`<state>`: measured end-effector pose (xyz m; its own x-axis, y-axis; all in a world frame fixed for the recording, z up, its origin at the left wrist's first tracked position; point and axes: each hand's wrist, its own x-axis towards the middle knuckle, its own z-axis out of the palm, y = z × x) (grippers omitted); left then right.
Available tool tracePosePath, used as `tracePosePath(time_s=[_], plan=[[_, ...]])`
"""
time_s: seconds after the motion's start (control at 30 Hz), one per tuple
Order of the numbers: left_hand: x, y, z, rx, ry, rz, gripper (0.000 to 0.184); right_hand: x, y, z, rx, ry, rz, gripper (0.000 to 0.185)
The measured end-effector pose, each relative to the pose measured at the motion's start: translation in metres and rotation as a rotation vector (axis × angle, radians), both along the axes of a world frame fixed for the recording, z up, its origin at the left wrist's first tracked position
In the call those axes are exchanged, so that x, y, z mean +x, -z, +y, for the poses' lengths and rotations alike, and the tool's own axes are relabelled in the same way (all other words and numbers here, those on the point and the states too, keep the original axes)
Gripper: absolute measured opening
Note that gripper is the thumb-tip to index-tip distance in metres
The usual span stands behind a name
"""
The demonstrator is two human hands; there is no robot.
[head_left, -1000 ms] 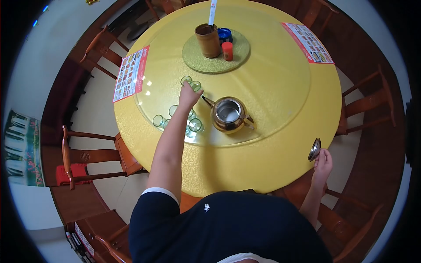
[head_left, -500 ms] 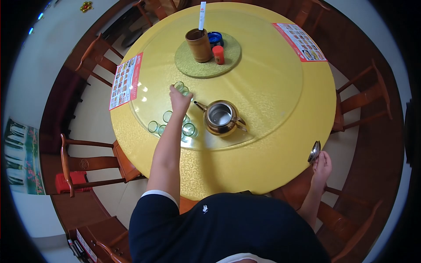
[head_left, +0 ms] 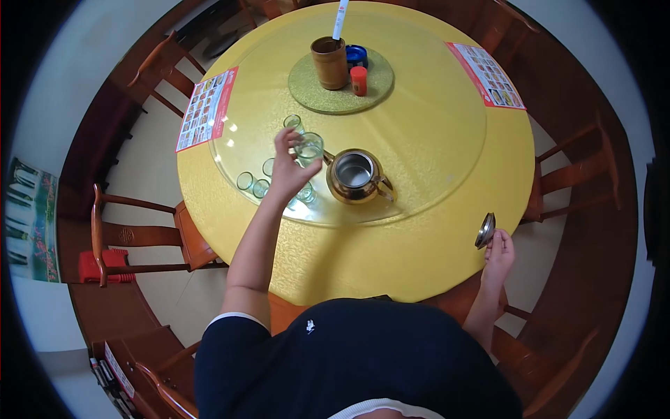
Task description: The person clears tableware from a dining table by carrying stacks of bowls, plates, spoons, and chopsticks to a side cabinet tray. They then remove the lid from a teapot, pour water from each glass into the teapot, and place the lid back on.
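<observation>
My left hand [head_left: 287,170] has its fingers and thumb around a greenish drinking glass [head_left: 310,146], raised beside the spout of a brass kettle [head_left: 359,194]. The kettle stands uncovered on the glass turntable [head_left: 433,167], its steel inside showing and its handle toward the lower right. Several more glasses [head_left: 245,181] stand behind and below that hand, partly hidden by it. One other glass [head_left: 293,123] is just beyond my fingers. Off the table's right front edge, my right hand [head_left: 500,257] pinches a metal lid [head_left: 486,231], tilted on its side.
On a round gold centre stand [head_left: 307,98] are a bamboo chopstick holder [head_left: 329,64], a blue ashtray [head_left: 357,55] and a red container [head_left: 359,82]. Picture menus [head_left: 207,109] lie at the left and right table edges. Wooden chairs [head_left: 150,237] surround the yellow-covered table [head_left: 300,269].
My left hand has lifted a glass from the far end of the group and brought it right, nearer the kettle. My right hand still holds the lid. The camera view has shifted slightly.
</observation>
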<state>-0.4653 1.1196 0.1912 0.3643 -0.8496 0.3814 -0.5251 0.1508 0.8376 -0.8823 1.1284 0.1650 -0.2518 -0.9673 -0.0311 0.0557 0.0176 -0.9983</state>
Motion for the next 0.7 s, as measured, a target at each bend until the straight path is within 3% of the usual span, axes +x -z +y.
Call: tracePosePath(time_s=[0.43, 0.7], plan=[[-0.028, 0.009, -0.001, 0.254, 0.18, -0.32, 0.064, -0.005, 0.001, 0.008, 0.008, 0.079, 0.017, 0.014], [-0.023, 0.016, -0.006, 0.237, 0.201, -0.599, 0.062, -0.007, -0.002, 0.012, 0.006, 0.068, 0.005, 0.014]])
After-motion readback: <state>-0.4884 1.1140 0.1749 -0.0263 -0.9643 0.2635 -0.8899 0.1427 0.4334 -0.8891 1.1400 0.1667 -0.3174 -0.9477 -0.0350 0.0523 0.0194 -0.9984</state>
